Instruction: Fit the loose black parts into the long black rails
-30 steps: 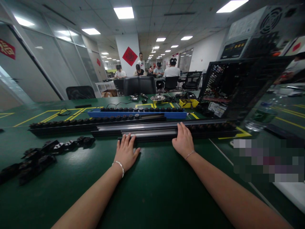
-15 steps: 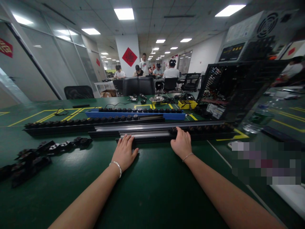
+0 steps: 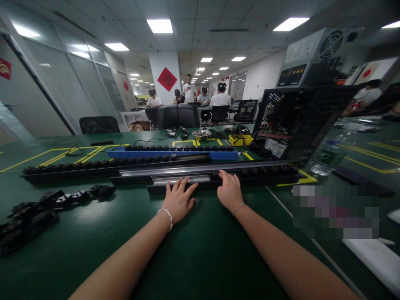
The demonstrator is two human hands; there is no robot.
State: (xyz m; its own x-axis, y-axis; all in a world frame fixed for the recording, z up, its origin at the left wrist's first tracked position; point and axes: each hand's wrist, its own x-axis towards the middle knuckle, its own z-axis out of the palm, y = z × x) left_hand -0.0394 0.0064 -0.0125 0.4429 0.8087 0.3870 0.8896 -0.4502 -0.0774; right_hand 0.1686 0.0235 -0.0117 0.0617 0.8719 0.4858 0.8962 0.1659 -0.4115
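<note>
A long black rail point(image 3: 262, 179) with a silvery inner channel lies across the table before me. Dark round pieces sit in a row along its right part. My left hand point(image 3: 180, 200) is open, its fingers spread over the front edge of the rail. To its right, my right hand point(image 3: 229, 191) has its fingers bent at a small black piece point(image 3: 215, 175) in the channel, at the left end of the row; the fingers partly hide that piece. Behind lies a second rail with a shiny strip point(image 3: 175, 170).
Loose black pieces point(image 3: 79, 198) lie on the green table at left. Farther back are another filled black rail point(image 3: 62, 171) and a blue rail point(image 3: 175, 155). A metal bowl point(image 3: 201, 134), a yellow bin point(image 3: 240, 140), an opened computer case point(image 3: 300, 121) and a bottle point(image 3: 326, 158) stand beyond.
My left hand has slid right along the rail's front edge, closer to my right hand, with fingers more spread. My right hand stays at the black piece. The view has shifted slightly.
</note>
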